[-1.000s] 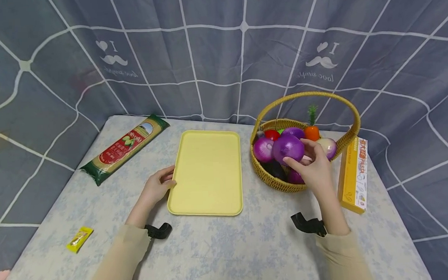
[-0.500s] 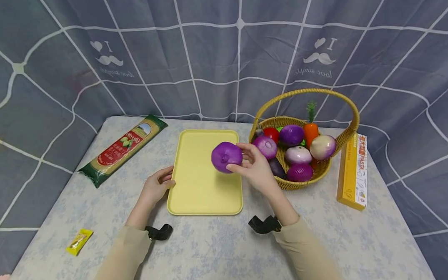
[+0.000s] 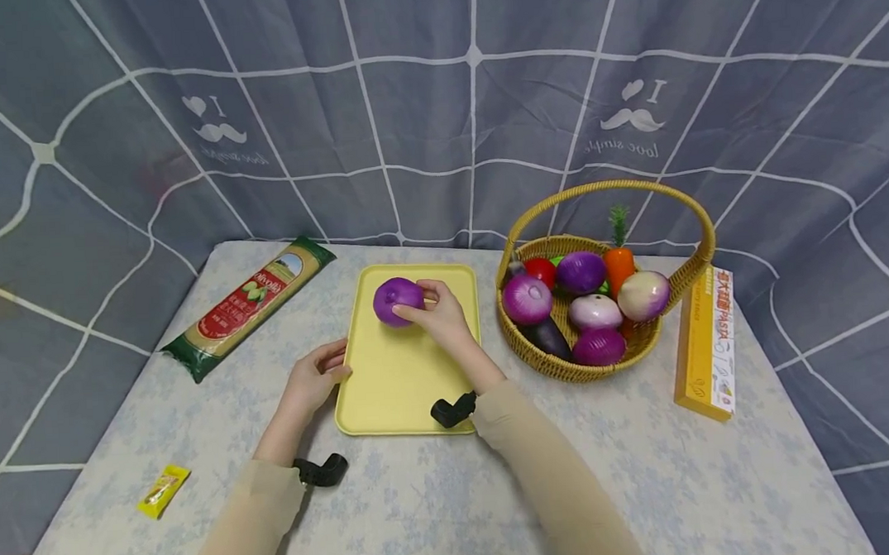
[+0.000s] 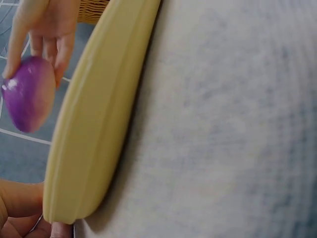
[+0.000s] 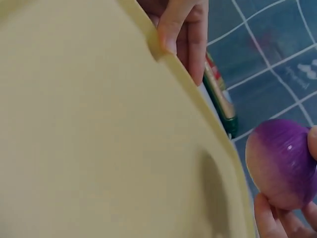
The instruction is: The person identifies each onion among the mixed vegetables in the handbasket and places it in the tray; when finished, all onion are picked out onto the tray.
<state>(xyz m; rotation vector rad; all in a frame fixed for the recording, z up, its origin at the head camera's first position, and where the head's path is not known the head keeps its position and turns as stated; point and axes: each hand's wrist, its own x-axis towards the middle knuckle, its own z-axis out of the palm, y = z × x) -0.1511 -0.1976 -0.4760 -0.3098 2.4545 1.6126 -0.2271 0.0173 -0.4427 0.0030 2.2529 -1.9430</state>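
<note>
My right hand (image 3: pixel 433 311) grips a purple onion (image 3: pixel 397 300) just above the far part of the yellow tray (image 3: pixel 390 387). The right wrist view shows the onion (image 5: pixel 282 166) a little above the tray (image 5: pixel 99 148), with fingertips (image 5: pixel 270 215) under it. The left wrist view shows the same onion (image 4: pixel 28 91) beyond the tray's rim (image 4: pixel 94 119). My left hand (image 3: pixel 316 378) holds the tray's left edge, thumb on the rim. Its fingers (image 5: pixel 181 27) curl over that edge in the right wrist view.
A wicker basket (image 3: pixel 683 279) with several onions, a carrot and other vegetables stands right of the tray. A yellow pasta box (image 3: pixel 704 345) lies beyond it. A spaghetti packet (image 3: pixel 248 307) lies at the far left, a small yellow sachet (image 3: pixel 163 490) near left.
My right hand carried the purple onion out of the basket, leftward over the tray, and lowered it towards the tray's far part. The left hand stayed on the tray's edge.
</note>
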